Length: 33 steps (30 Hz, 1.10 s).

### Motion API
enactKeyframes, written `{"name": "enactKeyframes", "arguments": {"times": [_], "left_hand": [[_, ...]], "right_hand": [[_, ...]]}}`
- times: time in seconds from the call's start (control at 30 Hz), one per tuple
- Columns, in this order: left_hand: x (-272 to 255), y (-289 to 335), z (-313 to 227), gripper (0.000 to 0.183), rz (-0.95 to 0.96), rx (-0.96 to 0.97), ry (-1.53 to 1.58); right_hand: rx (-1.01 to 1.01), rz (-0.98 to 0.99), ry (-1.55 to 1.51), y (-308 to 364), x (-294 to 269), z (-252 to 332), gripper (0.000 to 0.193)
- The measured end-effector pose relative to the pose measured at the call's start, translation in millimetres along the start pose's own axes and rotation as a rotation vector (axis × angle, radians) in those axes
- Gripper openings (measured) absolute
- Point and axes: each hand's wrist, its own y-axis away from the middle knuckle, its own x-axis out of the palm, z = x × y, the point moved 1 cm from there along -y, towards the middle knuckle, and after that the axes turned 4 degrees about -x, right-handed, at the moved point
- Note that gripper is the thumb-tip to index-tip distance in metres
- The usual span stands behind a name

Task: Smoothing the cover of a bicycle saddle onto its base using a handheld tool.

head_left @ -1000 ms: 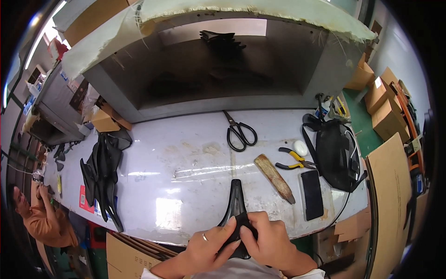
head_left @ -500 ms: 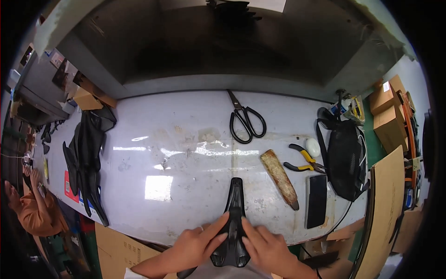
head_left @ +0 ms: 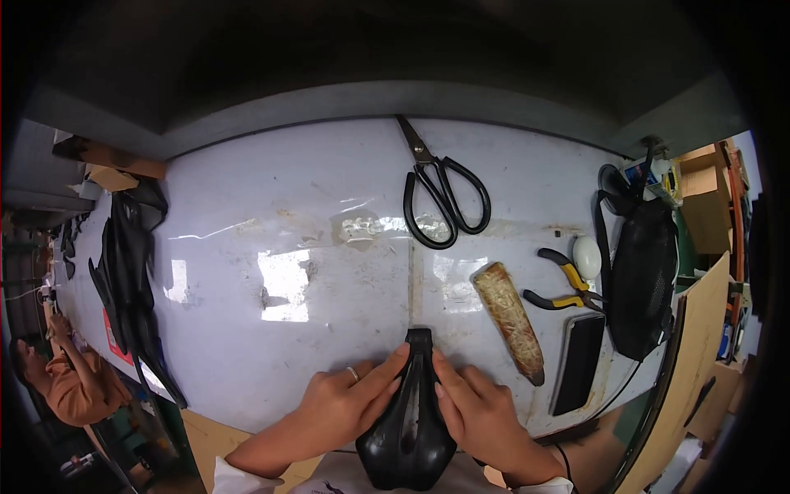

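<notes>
A black bicycle saddle (head_left: pixel 407 449) lies at the near edge of the table, its narrow nose pointing away from me and its wide rear close to my body. My left hand (head_left: pixel 350 399) presses its fingers along the left side of the nose; a ring shows on one finger. From the opposite side, my right hand (head_left: pixel 481 403) holds the nose with its fingers against the edge. A groove runs down the middle of the saddle between my hands. Fingertips under the edges are hidden.
Large black-handled scissors (head_left: pixel 436 193) lie beyond the saddle. To the right are a tape-wrapped stick (head_left: pixel 510 325), yellow-black pliers (head_left: pixel 564 284), a white oval thing (head_left: pixel 587 257), a phone (head_left: pixel 578 362) and a black mesh bag (head_left: pixel 642 272). Black sheet pieces (head_left: pixel 132 272) and a person (head_left: pixel 78 383) are leftward.
Both hands have slid forward along the saddle toward the tip of its nose. The saddle's rear now shows smooth and larger, tilted differently. My view has shifted nearer the table.
</notes>
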Motion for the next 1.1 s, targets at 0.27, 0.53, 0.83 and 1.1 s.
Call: {"name": "enactKeyframes", "arguments": {"times": [0.27, 0.53, 0.83, 1.1], "left_hand": [[4.6, 12.9, 1.5, 0.058, 0.081, -0.058, 0.159], [25.5, 24.2, -20.3, 0.064, 0.007, -0.079, 0.015], [32.5, 20.3, -28.2, 0.064, -0.083, 0.034, -0.387], [34.0, 11.0, -21.5, 0.085, 0.016, 0.036, -0.28]], "right_hand": [[0.061, 0.051, -0.167, 11.5, 4.6, 7.5, 0.059], [0.033, 0.098, -0.104, 20.4, 20.1, 12.3, 0.072], [-0.036, 0.111, 0.264, 19.5, 22.8, 21.6, 0.073], [-0.009, 0.087, 0.135, 22.8, 17.0, 15.7, 0.071]]}}
